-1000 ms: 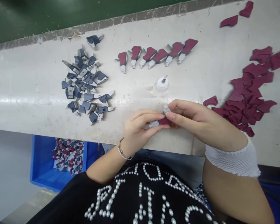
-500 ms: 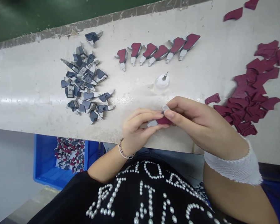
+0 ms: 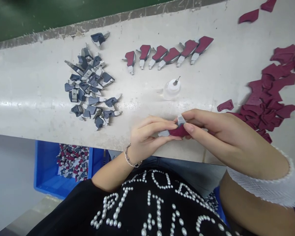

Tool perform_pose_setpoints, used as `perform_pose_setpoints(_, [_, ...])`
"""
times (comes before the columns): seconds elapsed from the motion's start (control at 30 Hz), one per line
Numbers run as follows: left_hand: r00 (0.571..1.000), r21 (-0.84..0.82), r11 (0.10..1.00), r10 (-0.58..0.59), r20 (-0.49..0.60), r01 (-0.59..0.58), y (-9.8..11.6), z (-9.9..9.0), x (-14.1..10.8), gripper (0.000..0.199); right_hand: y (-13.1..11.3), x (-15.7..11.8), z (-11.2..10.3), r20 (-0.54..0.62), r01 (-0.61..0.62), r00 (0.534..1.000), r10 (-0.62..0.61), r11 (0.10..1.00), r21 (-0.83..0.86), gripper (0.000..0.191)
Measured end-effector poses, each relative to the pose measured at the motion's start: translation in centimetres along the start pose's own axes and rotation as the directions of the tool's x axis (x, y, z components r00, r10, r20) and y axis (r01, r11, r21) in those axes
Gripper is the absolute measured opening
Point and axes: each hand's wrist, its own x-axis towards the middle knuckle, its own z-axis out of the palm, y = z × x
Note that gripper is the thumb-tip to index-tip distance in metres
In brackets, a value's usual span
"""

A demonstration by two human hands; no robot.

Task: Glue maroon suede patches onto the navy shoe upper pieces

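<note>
Between both hands, just above the table's near edge, is a small grey plastic part with a dark red cover piece (image 3: 178, 131) on it. My left hand (image 3: 149, 134) pinches its left end, where a pale grey tip sticks out. My right hand (image 3: 211, 131) grips the right end between thumb and fingers, beside another pale tip pointing up. The fingers hide part of the piece. Beyond the hands stands a small white bottle with a thin metal nozzle (image 3: 172, 89). Behind it, several grey parts with red covers (image 3: 173, 55) lie in a slanting row.
A heap of blue-grey parts (image 3: 88, 85) lies on the left of the white table (image 3: 34, 78). Loose red cover pieces (image 3: 267, 98) are piled at the right. Below the table's left edge sits a blue bin (image 3: 46, 183) holding several red and grey parts.
Both hands have shifted slightly right and nearer to the body with the piece, and the right wrist has moved right. More of the piece's red cover and upright pale tip shows.
</note>
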Motion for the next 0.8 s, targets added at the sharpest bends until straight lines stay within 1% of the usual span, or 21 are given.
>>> perform_pose_setpoints(0.1, [1.0, -0.023, 1.0, 0.002, 0.015, -0.002, 0.1, -0.1, 0.1, 0.036, -0.1, 0.0, -0.3, 0.061, -0.014, 0.998, 0.013, 1.0, 0.027, 0.034])
perform_pose_setpoints(0.2, [1.0, -0.016, 1.0, 0.01, 0.023, -0.009, 0.1, -0.1, 0.1, 0.035, 0.0, -0.1, -0.3, 0.08, -0.017, 0.997, 0.016, 1.0, 0.017, 0.034])
perform_pose_setpoints(0.3, [0.999, 0.006, 1.0, 0.015, 0.031, -0.016, 0.2, -0.1, 0.1, 0.034, 0.0, -0.1, 0.0, 0.067, -0.009, 0.998, 0.011, 1.0, -0.022, 0.031])
perform_pose_setpoints(0.43, [0.999, 0.009, 1.0, 0.016, 0.035, -0.016, 0.2, -0.1, 0.1, 0.031, -0.2, 0.0, 0.2, 0.02, -0.002, 1.0, 0.003, 0.998, -0.064, 0.029])
perform_pose_setpoints(0.5, [1.0, 0.001, 1.0, 0.02, 0.022, -0.02, 0.2, -0.1, 0.1, 0.033, -0.1, -0.1, 0.2, 0.031, -0.009, 0.999, 0.011, 0.999, -0.043, 0.032])
perform_pose_setpoints(0.63, [1.0, -0.037, 0.999, -0.017, 0.0, 0.017, 0.0, -0.2, 0.2, 0.038, 0.5, -0.3, 0.3, 0.079, -0.043, 0.996, 0.037, 0.997, 0.07, 0.035])
perform_pose_setpoints(0.73, [0.998, -0.107, 0.992, -0.061, 0.004, 0.061, -0.1, 0.0, 0.2, 0.038, 1.0, -0.5, 0.6, 0.038, 0.015, 0.999, -0.017, 0.998, 0.055, 0.03])
perform_pose_setpoints(0.8, [0.992, -0.181, 0.976, -0.122, 0.009, 0.122, -0.1, 0.1, 0.1, 0.036, 1.2, -0.6, 0.8, -0.002, 0.079, 0.997, -0.079, 0.997, -0.026, 0.026])
